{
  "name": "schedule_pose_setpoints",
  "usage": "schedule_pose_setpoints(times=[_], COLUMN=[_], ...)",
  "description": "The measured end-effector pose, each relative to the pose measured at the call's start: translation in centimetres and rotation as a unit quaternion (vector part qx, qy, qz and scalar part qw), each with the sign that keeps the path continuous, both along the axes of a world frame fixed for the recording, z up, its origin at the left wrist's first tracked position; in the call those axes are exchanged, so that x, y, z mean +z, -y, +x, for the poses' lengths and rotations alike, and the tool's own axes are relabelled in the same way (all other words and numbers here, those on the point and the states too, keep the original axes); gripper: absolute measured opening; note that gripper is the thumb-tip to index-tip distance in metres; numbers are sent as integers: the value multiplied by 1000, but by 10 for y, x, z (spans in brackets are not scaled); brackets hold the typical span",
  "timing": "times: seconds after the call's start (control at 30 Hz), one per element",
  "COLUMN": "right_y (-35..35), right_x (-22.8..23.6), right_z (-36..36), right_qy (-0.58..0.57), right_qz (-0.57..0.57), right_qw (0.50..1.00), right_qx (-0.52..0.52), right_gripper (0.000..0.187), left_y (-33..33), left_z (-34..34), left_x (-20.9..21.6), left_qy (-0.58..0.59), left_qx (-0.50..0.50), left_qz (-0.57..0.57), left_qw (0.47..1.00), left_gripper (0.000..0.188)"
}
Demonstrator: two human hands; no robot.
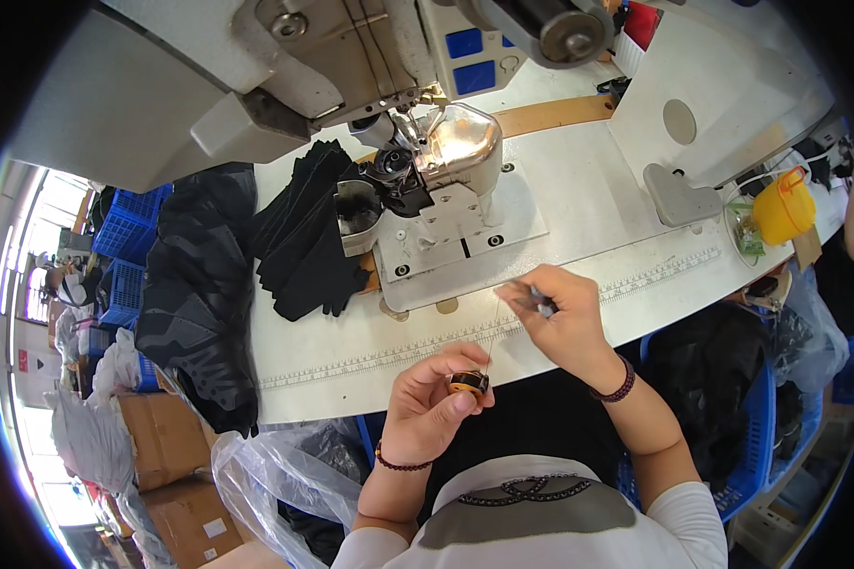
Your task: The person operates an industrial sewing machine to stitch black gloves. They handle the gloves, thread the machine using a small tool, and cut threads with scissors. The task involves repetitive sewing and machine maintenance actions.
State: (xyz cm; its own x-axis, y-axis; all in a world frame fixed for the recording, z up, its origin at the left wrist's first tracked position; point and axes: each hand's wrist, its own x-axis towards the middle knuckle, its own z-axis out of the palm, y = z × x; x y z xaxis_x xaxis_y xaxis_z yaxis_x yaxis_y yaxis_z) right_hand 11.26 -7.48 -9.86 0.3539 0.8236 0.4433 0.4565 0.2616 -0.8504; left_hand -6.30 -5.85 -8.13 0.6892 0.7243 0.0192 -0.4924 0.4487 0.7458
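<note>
The left hand grasps a small black-and-orange spool at the near edge of the white table. A thin thread rises from it toward the right hand's fingertips; the right hand grips a dark tool — its kind unclear — above the near edge. Black cloth pieces lie toward the table's left edge, beside the sewing machine; a yellow container stands near the right edge.
</note>
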Motion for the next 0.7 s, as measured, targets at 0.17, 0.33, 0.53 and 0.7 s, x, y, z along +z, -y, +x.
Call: schedule_pose_setpoints(times=[0.17, 0.33, 0.53, 0.7], right_y=[12, 22, 43, 43], right_x=[-6, -3, 48, 59], right_z=[-7, -7, 0, -2], right_qy=[-55, -132, -265, -230], right_qz=[-97, -144, -243, -300], right_qw=[984, 959, 860, 837], right_qx=[141, 203, 361, 395], right_gripper=[10, 14, 35, 30], left_y=[0, 2, 4, 8], left_z=[0, -1, -1, 1], left_x=[0, 2, 5, 9], left_qy=[6, 18, -19, -55], left_qx=[30, 53, 95, 132], left_qz=[12, -14, 32, 96], left_qw=[999, 998, 995, 985], left_gripper=[26, 27, 28, 28])
